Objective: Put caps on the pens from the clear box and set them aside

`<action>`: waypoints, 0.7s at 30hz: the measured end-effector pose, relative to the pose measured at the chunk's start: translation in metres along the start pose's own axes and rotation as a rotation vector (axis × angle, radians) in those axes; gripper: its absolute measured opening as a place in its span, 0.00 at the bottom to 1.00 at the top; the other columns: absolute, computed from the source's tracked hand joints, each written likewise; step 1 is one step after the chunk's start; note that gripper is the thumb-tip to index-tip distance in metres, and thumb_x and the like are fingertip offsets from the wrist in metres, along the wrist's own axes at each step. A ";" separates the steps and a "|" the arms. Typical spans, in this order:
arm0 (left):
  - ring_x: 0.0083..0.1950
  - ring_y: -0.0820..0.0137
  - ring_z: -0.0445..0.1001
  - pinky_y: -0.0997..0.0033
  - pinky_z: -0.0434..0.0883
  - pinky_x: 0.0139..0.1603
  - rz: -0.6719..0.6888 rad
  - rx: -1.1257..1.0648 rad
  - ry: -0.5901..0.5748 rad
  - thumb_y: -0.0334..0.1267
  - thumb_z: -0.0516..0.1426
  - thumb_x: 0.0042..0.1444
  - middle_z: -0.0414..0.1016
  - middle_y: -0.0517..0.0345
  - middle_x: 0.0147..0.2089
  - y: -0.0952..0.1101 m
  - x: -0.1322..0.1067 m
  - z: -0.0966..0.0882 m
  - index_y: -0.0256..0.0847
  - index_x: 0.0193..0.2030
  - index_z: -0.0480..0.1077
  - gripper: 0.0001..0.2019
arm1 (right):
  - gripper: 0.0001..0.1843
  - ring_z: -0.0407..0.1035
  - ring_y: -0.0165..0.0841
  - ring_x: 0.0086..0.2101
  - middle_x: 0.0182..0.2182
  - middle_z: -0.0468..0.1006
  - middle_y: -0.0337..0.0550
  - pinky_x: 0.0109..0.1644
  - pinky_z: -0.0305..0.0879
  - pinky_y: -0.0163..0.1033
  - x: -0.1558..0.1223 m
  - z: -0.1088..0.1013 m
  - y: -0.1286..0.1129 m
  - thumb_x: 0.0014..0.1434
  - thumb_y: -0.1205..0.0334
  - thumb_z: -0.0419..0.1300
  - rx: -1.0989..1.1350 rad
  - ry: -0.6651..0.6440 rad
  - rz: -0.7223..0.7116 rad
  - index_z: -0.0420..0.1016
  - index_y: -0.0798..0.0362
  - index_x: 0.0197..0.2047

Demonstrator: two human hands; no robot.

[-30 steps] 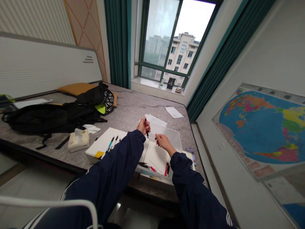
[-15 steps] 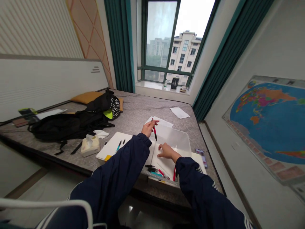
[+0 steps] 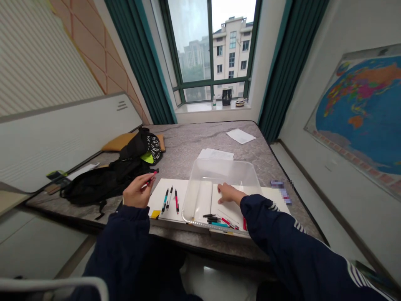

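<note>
My left hand (image 3: 137, 192) pinches a red and black pen (image 3: 153, 174), held up left of the white boards, near the backpack. Beside it on a white flat surface (image 3: 159, 188) lie a teal pen (image 3: 165, 201), a black pen (image 3: 169, 197) and a red pen (image 3: 177, 201). My right hand (image 3: 230, 194) reaches over the right side of a clear plastic bin (image 3: 188, 205), fingers loosely bent and apart, with nothing seen in them. Near the bin's front wall lie several pens, among them black pens (image 3: 213, 219), a teal pen (image 3: 219, 224) and red pens (image 3: 228, 222).
A black backpack (image 3: 94, 184) and a yellow cushion (image 3: 117, 143) are on the left of the grey marbled bed surface (image 3: 181, 146). Paper sheets (image 3: 216, 154) lie behind the bin, and another sheet (image 3: 240, 136) is farther right. A blurred purple item (image 3: 282, 192) lies at right.
My left hand has moved left from above the bin, carrying the pen. The pens on the white surface are now uncovered. My right hand stays in the bin; the view has shifted.
</note>
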State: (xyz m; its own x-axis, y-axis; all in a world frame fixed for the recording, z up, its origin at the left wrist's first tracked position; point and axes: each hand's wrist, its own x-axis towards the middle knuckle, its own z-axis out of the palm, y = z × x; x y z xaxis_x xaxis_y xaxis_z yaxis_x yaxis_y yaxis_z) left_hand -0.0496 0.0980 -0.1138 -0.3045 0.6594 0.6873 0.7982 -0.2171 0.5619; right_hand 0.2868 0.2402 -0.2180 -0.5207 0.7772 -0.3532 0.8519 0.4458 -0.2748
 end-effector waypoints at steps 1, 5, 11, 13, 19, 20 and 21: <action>0.46 0.63 0.76 0.67 0.76 0.40 0.008 0.082 -0.022 0.42 0.59 0.53 0.78 0.52 0.47 -0.013 -0.015 0.002 0.42 0.45 0.77 0.14 | 0.31 0.69 0.45 0.43 0.48 0.67 0.54 0.41 0.61 0.40 -0.001 -0.001 -0.001 0.44 0.53 0.71 -0.004 -0.005 0.001 0.66 0.53 0.49; 0.50 0.61 0.76 0.64 0.75 0.44 -0.019 0.200 -0.154 0.37 0.52 0.57 0.77 0.48 0.51 -0.062 -0.070 0.023 0.39 0.44 0.76 0.14 | 0.32 0.70 0.46 0.44 0.49 0.67 0.55 0.42 0.62 0.41 -0.004 -0.004 -0.004 0.45 0.53 0.71 -0.014 -0.016 0.004 0.66 0.53 0.50; 0.52 0.59 0.74 0.57 0.71 0.54 -0.037 0.175 -0.284 0.35 0.49 0.53 0.76 0.48 0.50 -0.093 -0.107 0.039 0.39 0.39 0.74 0.13 | 0.33 0.71 0.45 0.43 0.50 0.67 0.56 0.42 0.64 0.42 -0.010 -0.009 -0.004 0.44 0.52 0.70 -0.009 -0.016 0.005 0.66 0.53 0.51; 0.53 0.59 0.73 0.56 0.68 0.58 -0.068 0.166 -0.316 0.39 0.50 0.55 0.75 0.50 0.50 -0.093 -0.110 0.040 0.41 0.41 0.72 0.12 | 0.34 0.71 0.45 0.42 0.50 0.68 0.57 0.42 0.65 0.43 -0.011 -0.009 -0.003 0.44 0.52 0.70 0.006 -0.024 -0.018 0.66 0.53 0.52; 0.60 0.54 0.66 0.51 0.66 0.58 -0.205 0.148 -0.180 0.45 0.49 0.59 0.68 0.45 0.58 -0.035 -0.077 0.042 0.41 0.55 0.66 0.19 | 0.40 0.72 0.48 0.43 0.54 0.67 0.62 0.42 0.67 0.45 -0.010 -0.009 -0.002 0.39 0.48 0.72 0.006 -0.013 -0.052 0.67 0.55 0.54; 0.60 0.55 0.66 0.53 0.67 0.57 -0.190 0.120 -0.143 0.44 0.49 0.59 0.67 0.45 0.59 -0.015 -0.065 0.044 0.41 0.56 0.65 0.20 | 0.40 0.72 0.48 0.43 0.54 0.67 0.63 0.43 0.67 0.46 -0.010 -0.011 -0.006 0.39 0.48 0.72 -0.007 -0.023 -0.055 0.68 0.56 0.53; 0.59 0.57 0.67 0.56 0.68 0.56 -0.150 0.078 -0.122 0.44 0.50 0.59 0.67 0.46 0.58 0.009 -0.052 0.046 0.41 0.57 0.65 0.20 | 0.39 0.72 0.48 0.44 0.54 0.69 0.62 0.43 0.67 0.46 -0.010 -0.014 -0.010 0.39 0.47 0.71 -0.019 -0.038 -0.059 0.70 0.56 0.52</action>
State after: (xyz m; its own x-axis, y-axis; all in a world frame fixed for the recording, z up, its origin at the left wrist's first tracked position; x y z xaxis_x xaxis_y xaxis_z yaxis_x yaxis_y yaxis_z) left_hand -0.0032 0.0945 -0.1660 -0.3615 0.7636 0.5351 0.7879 -0.0566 0.6132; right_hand 0.2845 0.2341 -0.1987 -0.5718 0.7319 -0.3706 0.8201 0.4995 -0.2790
